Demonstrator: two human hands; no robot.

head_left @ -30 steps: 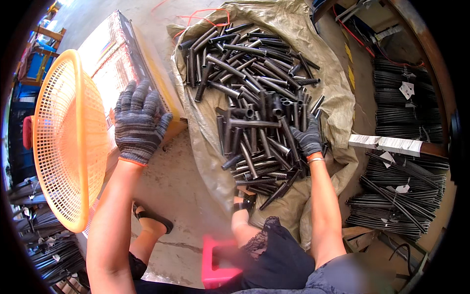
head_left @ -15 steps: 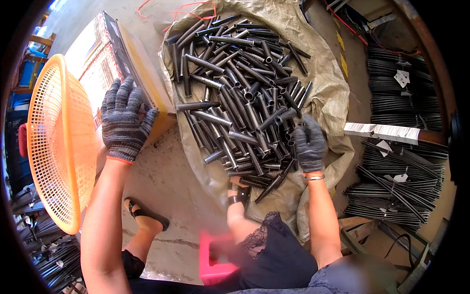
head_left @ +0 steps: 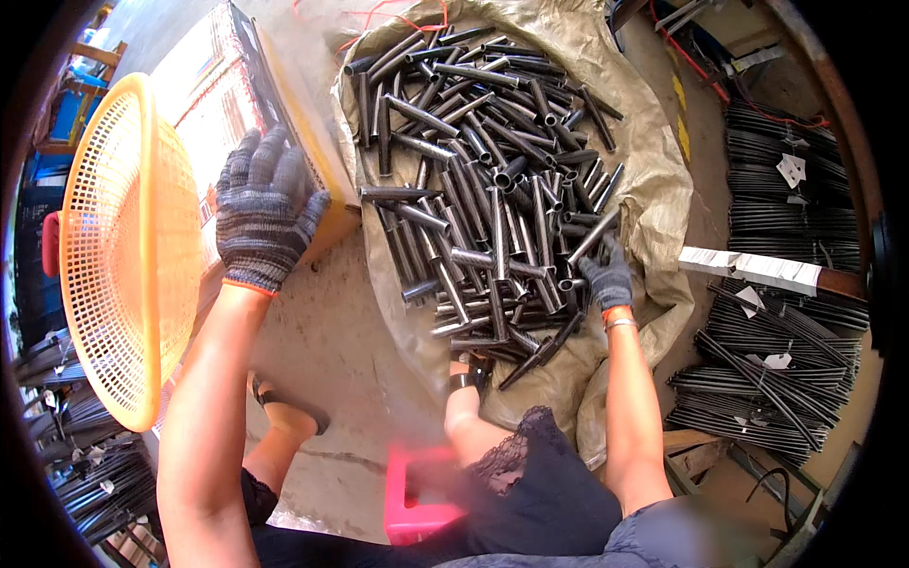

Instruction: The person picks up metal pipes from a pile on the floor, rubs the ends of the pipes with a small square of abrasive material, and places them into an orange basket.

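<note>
A large heap of dark, shiny metal tubes [head_left: 500,237] lies on a tan woven sack [head_left: 653,180] in front of me. At the heap's right edge my right hand [head_left: 608,276], in a grey knit glove, has its fingers closed around a short metal tube [head_left: 595,236], which slants up to the right. My left hand [head_left: 269,210], in a matching striped glove, rests palm down with spread fingers on the near part of a cardboard box [head_left: 213,90]. It holds nothing. The palm side of both hands is hidden.
An orange plastic basket [head_left: 150,256] stands tilted at the left by the box. Bundles of long dark rods [head_left: 757,364] lie at the right, near a white-wrapped bar [head_left: 748,268]. A pink stool [head_left: 417,516] is below me, and more rods [head_left: 104,488] lie lower left.
My right hand has closed on a tube at the heap's edge, and that tube now slants over the others. My left hand stays on the box. The whole view has shifted slightly.
</note>
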